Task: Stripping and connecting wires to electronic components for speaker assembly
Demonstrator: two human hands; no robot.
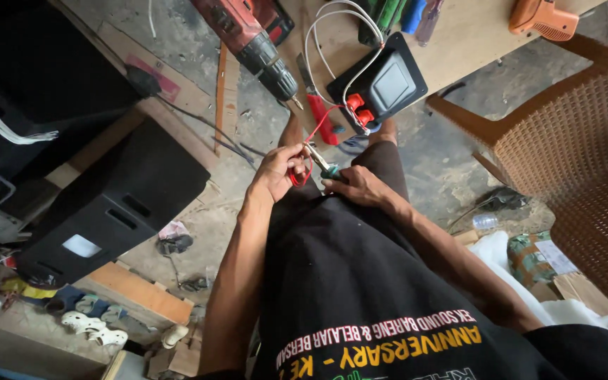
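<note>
From the head view, a pale plywood worktop (459, 42) stood far over a cracked concrete floor (445, 162). The left hand (276, 171) pinched a thin red wire (311, 141); the right hand (357, 186) gripped a green-handled hand tool (325, 167) beside it.

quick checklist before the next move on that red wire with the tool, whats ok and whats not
1. Left hand has the red wire: ok, pinched between the fingers.
2. Right hand has the hand tool: ok, gripped by its handle over the lap.
3. Tool tip meets the wire: cannot tell, too small to see.
4. Wire runs up to the black terminal plate with red connectors: ok, it reaches the plate on the board.
5. White cable out of the way: ok, looped above the plate.
6. Red drill away from the hands: ok, it lies apart on the bench edge.
</note>
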